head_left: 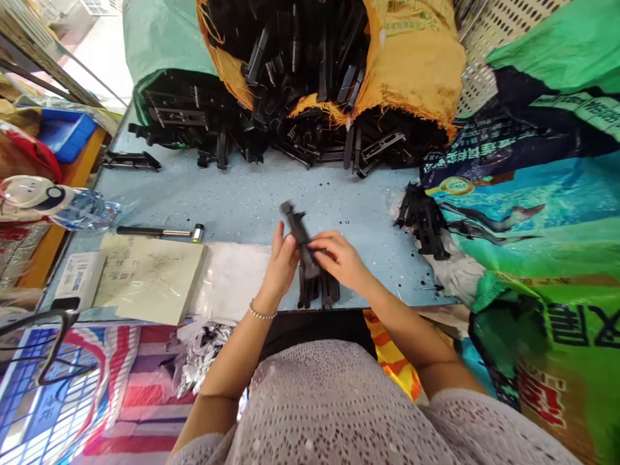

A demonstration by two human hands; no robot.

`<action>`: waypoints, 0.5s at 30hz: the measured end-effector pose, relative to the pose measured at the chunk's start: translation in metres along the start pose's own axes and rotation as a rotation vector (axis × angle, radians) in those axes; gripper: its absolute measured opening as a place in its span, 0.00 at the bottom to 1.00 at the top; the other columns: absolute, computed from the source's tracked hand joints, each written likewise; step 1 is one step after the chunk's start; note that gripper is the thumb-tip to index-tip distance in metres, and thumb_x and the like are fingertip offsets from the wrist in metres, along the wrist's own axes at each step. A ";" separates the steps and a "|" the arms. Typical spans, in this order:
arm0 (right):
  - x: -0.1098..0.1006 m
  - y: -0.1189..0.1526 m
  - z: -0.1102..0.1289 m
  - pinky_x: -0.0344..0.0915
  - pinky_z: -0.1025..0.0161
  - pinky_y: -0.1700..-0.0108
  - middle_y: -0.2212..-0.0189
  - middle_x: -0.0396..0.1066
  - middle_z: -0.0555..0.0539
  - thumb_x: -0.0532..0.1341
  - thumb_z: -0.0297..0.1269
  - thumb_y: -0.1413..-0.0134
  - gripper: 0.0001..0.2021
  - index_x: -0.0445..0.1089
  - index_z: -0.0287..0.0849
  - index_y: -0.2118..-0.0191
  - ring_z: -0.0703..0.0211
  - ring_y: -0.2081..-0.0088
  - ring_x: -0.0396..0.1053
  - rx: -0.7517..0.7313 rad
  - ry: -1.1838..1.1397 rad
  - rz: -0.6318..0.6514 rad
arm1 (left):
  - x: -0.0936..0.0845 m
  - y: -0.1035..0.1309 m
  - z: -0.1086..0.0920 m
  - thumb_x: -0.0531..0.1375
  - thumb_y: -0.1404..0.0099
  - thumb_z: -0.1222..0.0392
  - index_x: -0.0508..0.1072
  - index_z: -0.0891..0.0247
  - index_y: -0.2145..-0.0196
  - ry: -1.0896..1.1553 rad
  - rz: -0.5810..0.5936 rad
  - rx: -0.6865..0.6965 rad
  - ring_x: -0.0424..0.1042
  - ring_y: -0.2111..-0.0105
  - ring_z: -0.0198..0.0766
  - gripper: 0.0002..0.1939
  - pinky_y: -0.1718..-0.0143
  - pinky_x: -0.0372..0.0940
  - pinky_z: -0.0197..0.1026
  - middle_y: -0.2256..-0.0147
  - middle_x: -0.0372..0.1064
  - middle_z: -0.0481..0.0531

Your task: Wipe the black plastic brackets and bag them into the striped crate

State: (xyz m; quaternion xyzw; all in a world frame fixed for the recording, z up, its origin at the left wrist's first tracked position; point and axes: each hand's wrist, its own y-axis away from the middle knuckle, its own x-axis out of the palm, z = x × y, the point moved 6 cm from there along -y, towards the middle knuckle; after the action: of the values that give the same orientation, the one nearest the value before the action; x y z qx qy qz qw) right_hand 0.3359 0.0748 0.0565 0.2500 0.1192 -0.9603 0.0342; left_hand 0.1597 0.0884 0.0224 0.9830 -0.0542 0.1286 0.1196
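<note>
Both hands are on one long black plastic part (299,229), held tilted above the front of the blue table. My left hand (281,261) grips its left side, the thumb against it and a finger stretched up beside it. From the right, my right hand (339,257) pinches the part near its middle with thumb and fingers. Beneath it, more black parts (329,289) lie at the table's front edge, partly covered by the held part and my hands. The exact kind of the part cannot be made out.
Orange (411,58) and green sacks (167,35) spill black parts along the table's back. A hammer (155,231) lies left, behind a cardboard sheet (150,278). A plastic bottle (82,206) lies at the left edge. A bag of black parts (423,219) sits right, beside printed sacks (542,226).
</note>
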 end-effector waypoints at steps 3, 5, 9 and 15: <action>0.013 -0.007 0.020 0.67 0.60 0.63 0.63 0.74 0.46 0.54 0.52 0.29 0.15 0.69 0.47 0.52 0.56 0.64 0.72 -0.032 0.133 0.009 | 0.002 0.004 -0.012 0.63 0.33 0.44 0.56 0.51 0.29 -0.037 0.002 -0.016 0.74 0.50 0.44 0.38 0.49 0.71 0.43 0.40 0.69 0.55; 0.014 -0.026 0.018 0.64 0.59 0.64 0.63 0.74 0.43 0.50 0.58 0.29 0.21 0.68 0.45 0.56 0.53 0.63 0.71 -0.103 0.301 -0.008 | 0.003 0.012 -0.016 0.64 0.33 0.47 0.59 0.50 0.30 -0.054 0.057 -0.020 0.75 0.56 0.41 0.37 0.54 0.73 0.41 0.41 0.69 0.54; 0.027 -0.056 0.004 0.58 0.60 0.65 0.67 0.72 0.44 0.41 0.57 0.27 0.27 0.66 0.44 0.65 0.54 0.64 0.69 -0.134 0.403 0.178 | -0.001 0.018 -0.013 0.63 0.33 0.50 0.62 0.55 0.32 -0.049 0.084 -0.041 0.74 0.65 0.37 0.34 0.62 0.72 0.39 0.51 0.74 0.54; 0.060 -0.001 0.027 0.56 0.61 0.65 0.67 0.73 0.45 0.48 0.51 0.27 0.21 0.67 0.44 0.66 0.56 0.66 0.68 -0.178 0.302 0.389 | -0.022 0.010 -0.006 0.59 0.31 0.49 0.65 0.59 0.37 -0.035 -0.088 -0.067 0.74 0.70 0.36 0.28 0.68 0.69 0.37 0.67 0.73 0.50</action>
State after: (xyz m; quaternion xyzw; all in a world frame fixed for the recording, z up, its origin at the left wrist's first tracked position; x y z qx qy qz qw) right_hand 0.2711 0.0685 0.0499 0.4049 0.1565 -0.8732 0.2216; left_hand 0.1361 0.0821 0.0246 0.9819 -0.0175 0.1040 0.1571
